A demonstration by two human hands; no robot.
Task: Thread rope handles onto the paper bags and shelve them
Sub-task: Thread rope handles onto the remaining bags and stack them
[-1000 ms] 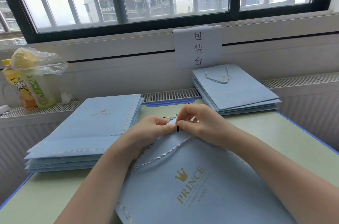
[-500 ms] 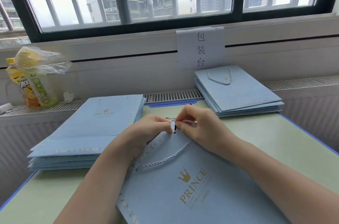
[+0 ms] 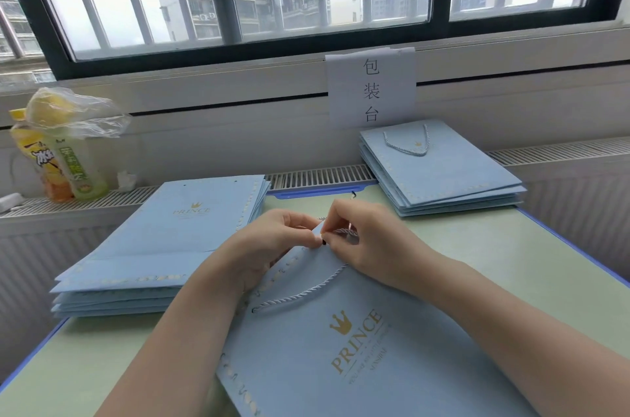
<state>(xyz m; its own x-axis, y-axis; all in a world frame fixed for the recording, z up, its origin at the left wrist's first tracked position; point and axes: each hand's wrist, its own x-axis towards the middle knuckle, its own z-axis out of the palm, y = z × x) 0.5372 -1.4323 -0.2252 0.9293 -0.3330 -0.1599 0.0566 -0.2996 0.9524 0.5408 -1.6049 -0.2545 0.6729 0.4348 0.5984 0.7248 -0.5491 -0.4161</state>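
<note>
A light blue paper bag [image 3: 341,358] with a gold crown and "PRINCE" print lies flat on the green table in front of me. A pale twisted rope handle [image 3: 300,295] runs from a hole at the bag's left edge up to its top corner. My left hand [image 3: 269,242] pinches that top corner of the bag. My right hand [image 3: 368,242] pinches the rope's black-tipped end right at the corner, fingertips touching the left hand's. The hole there is hidden by my fingers.
A stack of blue bags without handles [image 3: 163,246] lies at the left. A stack with rope handles [image 3: 439,171] sits at the back right, on the radiator ledge. Drink bottles under a plastic bag [image 3: 58,150] stand far left. A paper sign [image 3: 371,89] hangs below the window.
Both hands stay pinched together at the bag's top corner. The view has shifted slightly; the rope end between the fingers has barely moved.
</note>
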